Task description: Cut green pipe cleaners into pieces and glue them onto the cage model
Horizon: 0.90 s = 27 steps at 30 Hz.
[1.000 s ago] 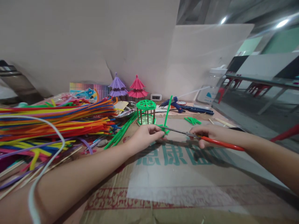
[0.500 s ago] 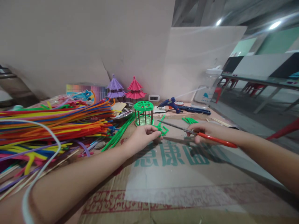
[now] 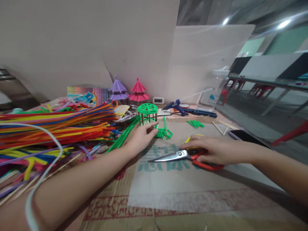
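My right hand (image 3: pixel 208 148) is closed round the handles of a pair of scissors (image 3: pixel 170 156) with red and yellow grips. Their blades are together and point left, low over the clear sheet. My left hand (image 3: pixel 141 137) is beside a small heap of cut green pipe cleaner pieces (image 3: pixel 163 133), its fingers stretched out and apart, nothing visible in them. Just behind it stands a green round frame (image 3: pixel 147 109) on thin brown posts, its base partly hidden by the hand. More short green pieces (image 3: pixel 195 123) lie farther right.
Bundles of coloured pipe cleaners (image 3: pixel 60 128) fill the left side. Purple (image 3: pixel 117 89) and pink (image 3: pixel 139 89) paper-like pagoda roofs stand behind. A blue glue gun (image 3: pixel 176 107), a clear jug (image 3: pixel 211 91) and a phone (image 3: pixel 247 138) are at back and right. A white cable (image 3: pixel 54 138) crosses the left.
The scissors have come down and nearer, turned flatter, and their blades now show broadside. My left hand has moved slightly left and its fingers have spread from the green pieces.
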{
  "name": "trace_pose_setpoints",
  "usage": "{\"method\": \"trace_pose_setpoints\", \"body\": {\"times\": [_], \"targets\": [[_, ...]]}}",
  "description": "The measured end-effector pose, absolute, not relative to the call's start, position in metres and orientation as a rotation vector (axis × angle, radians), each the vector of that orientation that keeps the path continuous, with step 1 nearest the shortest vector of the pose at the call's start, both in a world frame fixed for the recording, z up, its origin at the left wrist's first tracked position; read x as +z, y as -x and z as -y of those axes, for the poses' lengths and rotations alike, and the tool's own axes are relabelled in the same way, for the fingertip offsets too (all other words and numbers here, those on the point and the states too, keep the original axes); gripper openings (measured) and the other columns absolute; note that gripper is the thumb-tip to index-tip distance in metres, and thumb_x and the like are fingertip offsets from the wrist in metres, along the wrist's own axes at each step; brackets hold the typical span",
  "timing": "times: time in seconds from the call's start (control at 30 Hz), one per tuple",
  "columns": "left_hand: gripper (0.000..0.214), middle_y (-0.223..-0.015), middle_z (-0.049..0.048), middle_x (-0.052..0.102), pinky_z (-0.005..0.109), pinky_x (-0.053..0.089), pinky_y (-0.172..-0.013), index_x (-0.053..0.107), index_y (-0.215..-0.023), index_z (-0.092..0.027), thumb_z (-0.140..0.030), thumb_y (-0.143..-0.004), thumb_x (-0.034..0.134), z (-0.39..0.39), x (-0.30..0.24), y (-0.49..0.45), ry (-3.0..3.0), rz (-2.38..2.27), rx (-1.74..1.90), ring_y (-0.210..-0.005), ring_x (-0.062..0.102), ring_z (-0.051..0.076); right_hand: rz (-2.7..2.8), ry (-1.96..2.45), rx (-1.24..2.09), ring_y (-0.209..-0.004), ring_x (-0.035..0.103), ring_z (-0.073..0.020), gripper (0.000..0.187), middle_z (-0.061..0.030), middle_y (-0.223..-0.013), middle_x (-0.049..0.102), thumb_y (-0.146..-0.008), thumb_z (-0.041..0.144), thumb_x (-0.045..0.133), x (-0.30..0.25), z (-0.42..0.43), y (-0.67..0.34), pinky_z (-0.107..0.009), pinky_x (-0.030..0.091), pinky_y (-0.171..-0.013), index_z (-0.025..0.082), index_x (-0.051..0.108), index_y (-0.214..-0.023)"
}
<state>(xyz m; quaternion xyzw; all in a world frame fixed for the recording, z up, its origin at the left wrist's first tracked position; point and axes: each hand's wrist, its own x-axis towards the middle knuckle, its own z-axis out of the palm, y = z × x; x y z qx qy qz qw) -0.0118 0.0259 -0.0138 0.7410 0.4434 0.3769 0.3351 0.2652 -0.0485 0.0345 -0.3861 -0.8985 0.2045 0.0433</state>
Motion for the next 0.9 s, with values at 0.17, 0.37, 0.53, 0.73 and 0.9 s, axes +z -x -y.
{"method": "trace_pose_setpoints", "body": {"times": [0.17, 0.37, 0.53, 0.73, 0.9], "targets": [[0.036, -0.089, 0.0044, 0.067, 0.024, 0.043, -0.068, 0.066, -0.119, -0.015, -0.029, -0.086, 0.057, -0.025, -0.013, 0.011, -1.875, -1.044, 1.041, -0.075, 0.057, 0.014, 2.818, 1.305, 0.630, -0.092, 0.062, -0.0208, 0.049, -0.0056, -0.112, 0.060, -0.087, 0.033, 0.057, 0.042, 0.055, -0.262, -0.029, 0.047, -0.078, 0.036, 0.053, -0.136], [0.031, -0.086, 0.0042, 0.069, 0.026, 0.046, -0.071, 0.069, -0.107, -0.013, -0.027, -0.079, 0.065, -0.013, 0.000, 0.007, -1.719, -1.060, 1.082, -0.075, 0.059, 0.015, 2.637, 1.357, 0.634, -0.090, 0.063, -0.0202, 0.033, -0.0053, -0.103, 0.068, -0.093, 0.043, 0.048, 0.045, 0.042, -0.255, -0.030, 0.045, -0.077, 0.025, 0.068, -0.110], [0.018, -0.076, 0.0024, 0.067, 0.028, 0.046, -0.070, 0.069, -0.080, -0.014, -0.032, -0.079, 0.065, -0.008, 0.003, 0.007, -1.755, -1.055, 1.023, -0.071, 0.058, 0.014, 2.435, 1.529, 0.395, -0.068, 0.060, -0.0177, 0.026, -0.0033, -0.076, 0.069, -0.089, 0.038, 0.050, 0.043, 0.003, -0.236, -0.028, 0.039, -0.060, 0.019, 0.067, -0.081], [0.028, -0.073, 0.0014, 0.063, 0.026, 0.044, -0.065, 0.067, -0.079, -0.014, -0.042, -0.080, 0.063, -0.010, -0.002, 0.009, -1.792, -1.026, 0.960, -0.066, 0.054, 0.013, 2.605, 1.756, 0.492, -0.063, 0.062, -0.0174, 0.035, -0.0053, -0.069, 0.071, -0.089, 0.041, 0.050, 0.047, -0.052, -0.204, -0.027, 0.039, -0.057, 0.019, 0.065, -0.066], [0.029, -0.076, 0.0024, 0.065, 0.026, 0.043, -0.067, 0.067, -0.081, -0.014, -0.042, -0.082, 0.061, -0.012, -0.002, 0.008, -1.849, -1.029, 0.922, -0.069, 0.054, 0.014, 2.552, 1.917, 0.605, -0.052, 0.060, -0.0190, 0.037, -0.0080, -0.058, 0.065, -0.085, 0.040, 0.055, 0.042, -0.084, -0.179, -0.030, 0.045, -0.055, 0.016, 0.062, -0.059]]}}
